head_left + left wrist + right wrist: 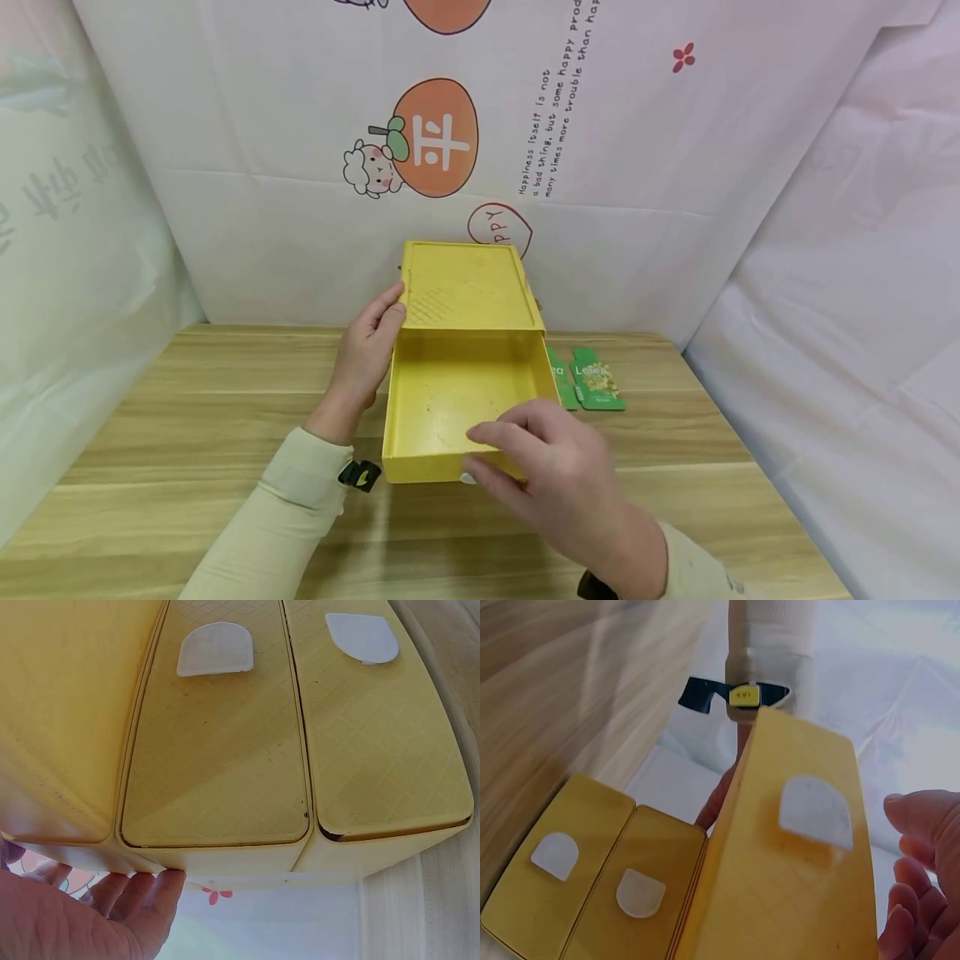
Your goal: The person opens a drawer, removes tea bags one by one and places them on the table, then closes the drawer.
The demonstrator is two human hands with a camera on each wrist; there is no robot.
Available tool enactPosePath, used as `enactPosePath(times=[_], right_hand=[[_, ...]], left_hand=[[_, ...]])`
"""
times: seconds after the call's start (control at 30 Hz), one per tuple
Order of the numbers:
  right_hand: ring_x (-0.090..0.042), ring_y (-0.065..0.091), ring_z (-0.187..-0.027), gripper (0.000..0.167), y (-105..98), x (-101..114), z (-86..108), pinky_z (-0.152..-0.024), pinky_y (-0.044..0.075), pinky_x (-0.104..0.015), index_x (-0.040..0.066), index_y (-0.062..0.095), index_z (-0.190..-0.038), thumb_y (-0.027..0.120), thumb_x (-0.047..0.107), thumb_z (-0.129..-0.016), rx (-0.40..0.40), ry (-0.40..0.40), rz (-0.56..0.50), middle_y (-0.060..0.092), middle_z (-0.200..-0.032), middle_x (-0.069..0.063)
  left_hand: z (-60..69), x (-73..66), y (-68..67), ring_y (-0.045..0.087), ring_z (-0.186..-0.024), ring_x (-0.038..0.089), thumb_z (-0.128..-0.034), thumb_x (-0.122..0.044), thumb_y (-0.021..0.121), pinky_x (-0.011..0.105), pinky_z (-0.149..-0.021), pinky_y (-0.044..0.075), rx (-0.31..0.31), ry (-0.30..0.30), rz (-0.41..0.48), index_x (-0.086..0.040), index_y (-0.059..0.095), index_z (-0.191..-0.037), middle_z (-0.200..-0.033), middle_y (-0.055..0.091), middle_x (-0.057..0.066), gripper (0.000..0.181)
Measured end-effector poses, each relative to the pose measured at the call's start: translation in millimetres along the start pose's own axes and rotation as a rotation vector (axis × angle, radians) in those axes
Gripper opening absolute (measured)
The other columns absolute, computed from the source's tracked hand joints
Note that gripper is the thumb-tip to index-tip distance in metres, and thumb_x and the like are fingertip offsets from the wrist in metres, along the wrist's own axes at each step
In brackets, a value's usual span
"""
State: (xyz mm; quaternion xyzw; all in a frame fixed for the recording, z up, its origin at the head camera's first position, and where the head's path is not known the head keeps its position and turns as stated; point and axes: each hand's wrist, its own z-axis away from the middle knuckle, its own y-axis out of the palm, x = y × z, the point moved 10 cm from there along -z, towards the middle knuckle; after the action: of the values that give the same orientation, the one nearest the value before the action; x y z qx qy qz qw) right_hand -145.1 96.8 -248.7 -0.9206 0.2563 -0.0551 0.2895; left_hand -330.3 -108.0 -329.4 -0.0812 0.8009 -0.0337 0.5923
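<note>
A yellow drawer cabinet (472, 287) stands on the table with its top drawer (420, 469) pulled well out. Nothing lies in the visible part of that drawer. My left hand (367, 346) rests against the cabinet's left side, its fingers lying along the wall in the left wrist view. Above and in front of the drawer's front edge hovers my right hand (558, 475), fingers slightly bent; the right wrist view shows a gap between it and the drawer front (795, 892). Two lower drawers, the middle one (217, 757) and the bottom one (382, 735), are closed and have white pull tabs.
Two flat green packets, one (598, 383) plainly visible and one (564, 385) partly hidden by the drawer, lie right of the cabinet. A printed white cloth (300, 233) hangs behind, and pale sheets flank the wooden table (247, 417).
</note>
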Motion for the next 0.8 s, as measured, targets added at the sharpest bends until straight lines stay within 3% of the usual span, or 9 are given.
enactPosePath(times=[0.17,0.47,0.8], right_hand=[[-0.01,0.059,-0.066,0.019,1,12,5.3,-0.056,0.052,-0.017,0.018,0.079,-0.094,0.072,0.035,-0.1,-0.005,-0.064,0.022,0.065,-0.084,0.002],[-0.011,0.056,-0.062,0.027,0,27,8.9,-0.05,0.048,-0.018,0.02,0.076,-0.086,0.061,0.029,-0.107,-0.035,-0.154,0.156,0.065,-0.081,0.005],[-0.009,0.052,-0.054,0.026,-5,42,11.9,-0.042,0.036,-0.014,0.018,0.073,-0.087,0.057,0.02,-0.108,-0.094,-0.246,0.287,0.066,-0.081,0.003]], left_hand=[[-0.4,0.7,-0.5,0.034,-0.154,0.013,-0.1107,-0.048,0.043,0.042,-0.125,0.031,-0.002,0.0,0.004,-0.026,0.043,-0.16,-0.164,0.04,-0.011,0.054],[-0.6,1.3,-0.1,0.033,-0.154,0.013,-0.1108,-0.048,0.043,0.042,-0.126,0.03,0.002,0.001,-0.005,-0.026,0.042,-0.16,-0.164,0.039,-0.013,0.054],[-1.0,1.7,0.5,0.032,-0.154,0.013,-0.1114,-0.045,0.043,0.042,-0.126,0.03,0.005,0.002,-0.003,-0.026,0.042,-0.161,-0.164,0.039,-0.012,0.053]])
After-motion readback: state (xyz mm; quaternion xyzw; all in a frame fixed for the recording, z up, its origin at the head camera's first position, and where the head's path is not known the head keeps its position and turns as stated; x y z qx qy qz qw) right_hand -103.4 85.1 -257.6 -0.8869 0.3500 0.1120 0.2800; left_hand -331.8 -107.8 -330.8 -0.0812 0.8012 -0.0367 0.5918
